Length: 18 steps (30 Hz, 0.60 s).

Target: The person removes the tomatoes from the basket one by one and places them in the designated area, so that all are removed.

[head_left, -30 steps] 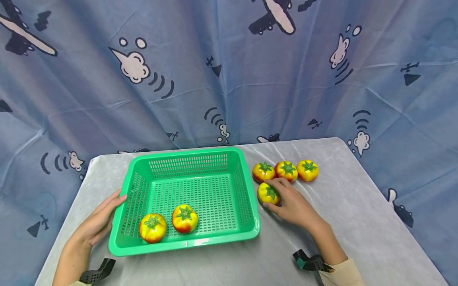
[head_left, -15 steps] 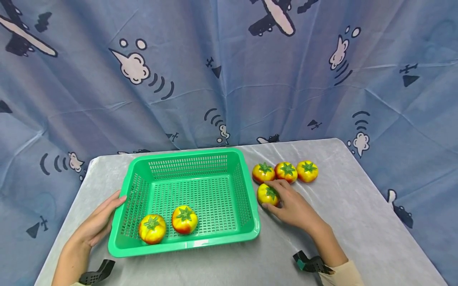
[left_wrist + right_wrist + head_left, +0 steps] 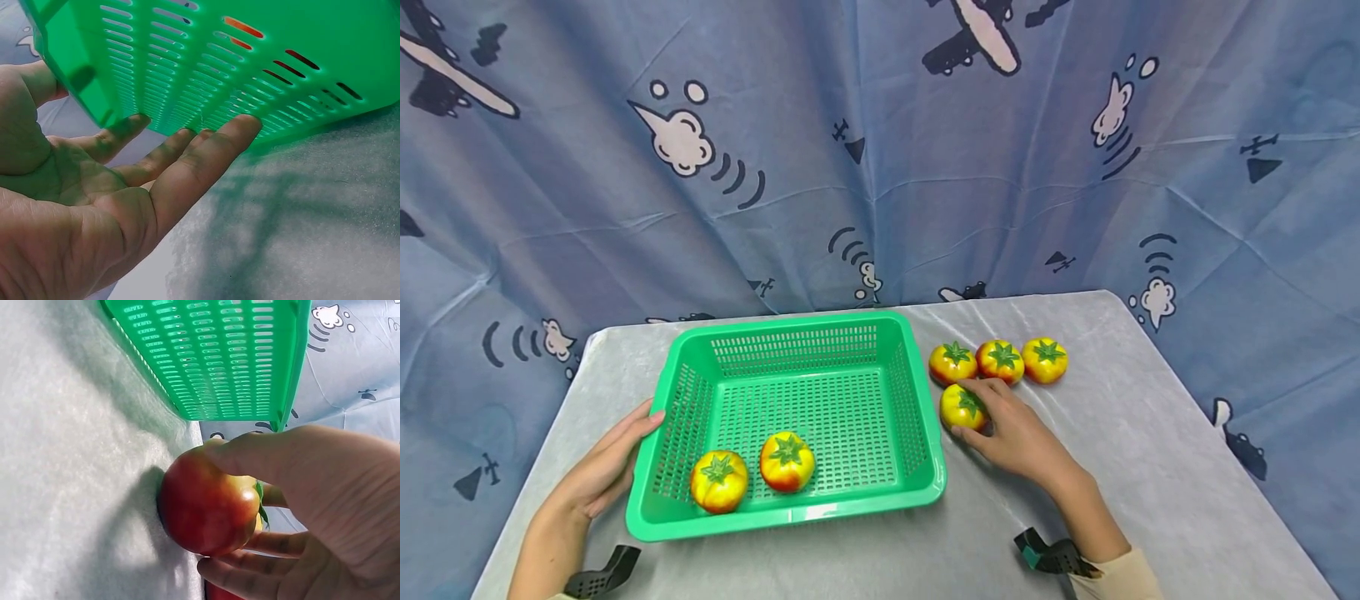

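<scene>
Blue curtain printed with aircraft and cloud motifs hangs behind the bench, which carries a pale grey cloth cover. One green basket, rectangular and perforated, stands on the left portion of the bench. The left hand holds the basket at its left side: the thumb lies at the rim and the fingers, spread and slightly bent, bear against the outer wall. The right hand grips a yellow-and-red fruit on the bench, just beside the basket's right wall; its fingers are parted by the fruit's width, thumb on one side and the others opposite. Behind the gripped fruit, a left fruit, a middle fruit and a right fruit form a row. Inside the basket, near its front wall, sit a corner fruit and a second fruit, apart from each other. Each wrist carries a black mount.
</scene>
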Tool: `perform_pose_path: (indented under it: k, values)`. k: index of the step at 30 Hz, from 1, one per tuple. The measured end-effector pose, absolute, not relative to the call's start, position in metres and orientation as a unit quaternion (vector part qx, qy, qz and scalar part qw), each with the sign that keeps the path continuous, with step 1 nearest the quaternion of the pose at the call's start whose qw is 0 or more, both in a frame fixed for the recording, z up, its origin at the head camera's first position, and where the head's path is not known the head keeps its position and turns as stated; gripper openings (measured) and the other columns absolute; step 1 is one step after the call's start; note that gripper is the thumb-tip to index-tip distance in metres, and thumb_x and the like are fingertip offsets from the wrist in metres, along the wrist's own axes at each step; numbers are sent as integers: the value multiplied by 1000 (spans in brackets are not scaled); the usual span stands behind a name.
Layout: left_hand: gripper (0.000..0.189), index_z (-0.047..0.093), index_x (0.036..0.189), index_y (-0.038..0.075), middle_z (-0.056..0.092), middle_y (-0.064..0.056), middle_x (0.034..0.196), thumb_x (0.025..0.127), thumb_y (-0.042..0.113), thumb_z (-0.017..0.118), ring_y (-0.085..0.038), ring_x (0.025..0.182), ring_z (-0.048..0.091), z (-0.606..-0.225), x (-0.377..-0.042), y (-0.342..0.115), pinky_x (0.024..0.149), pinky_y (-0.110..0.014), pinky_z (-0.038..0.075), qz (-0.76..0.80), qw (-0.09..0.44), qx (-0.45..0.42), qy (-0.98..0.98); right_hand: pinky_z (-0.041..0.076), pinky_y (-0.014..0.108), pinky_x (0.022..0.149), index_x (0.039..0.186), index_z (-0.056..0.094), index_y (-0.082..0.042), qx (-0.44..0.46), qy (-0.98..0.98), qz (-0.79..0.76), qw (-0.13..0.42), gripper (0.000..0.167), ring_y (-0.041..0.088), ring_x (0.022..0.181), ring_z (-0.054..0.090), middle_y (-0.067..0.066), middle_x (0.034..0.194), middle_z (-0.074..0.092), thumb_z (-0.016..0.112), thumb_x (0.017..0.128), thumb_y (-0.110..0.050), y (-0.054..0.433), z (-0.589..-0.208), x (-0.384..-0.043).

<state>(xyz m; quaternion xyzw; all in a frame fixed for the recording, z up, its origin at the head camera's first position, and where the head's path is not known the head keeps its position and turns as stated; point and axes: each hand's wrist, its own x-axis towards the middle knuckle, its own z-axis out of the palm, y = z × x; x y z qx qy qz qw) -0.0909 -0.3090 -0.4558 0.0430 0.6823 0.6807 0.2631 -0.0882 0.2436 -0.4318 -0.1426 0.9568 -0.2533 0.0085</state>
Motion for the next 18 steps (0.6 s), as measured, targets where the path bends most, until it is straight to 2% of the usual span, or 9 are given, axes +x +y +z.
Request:
perform_pose_path:
  k: [10, 18]
  values:
    - [70, -8, 169, 2, 61, 24, 134, 118, 33, 29, 2, 122, 62, -456, -91, -309, 98, -26, 58, 683, 266, 49, 679, 57, 60, 98, 149, 55, -8, -142, 960, -240, 7, 66, 35, 112, 66, 21, 136, 61, 84, 93, -27, 244, -428, -85]
    - [69, -9, 169, 4, 62, 22, 135, 118, 32, 28, 0, 122, 64, -457, -91, -310, 98, -27, 59, 690, 268, 59, 669, 56, 62, 101, 152, 55, -11, -139, 964, -226, 3, 69, 38, 123, 64, 18, 144, 59, 83, 93, -34, 245, -420, -83]
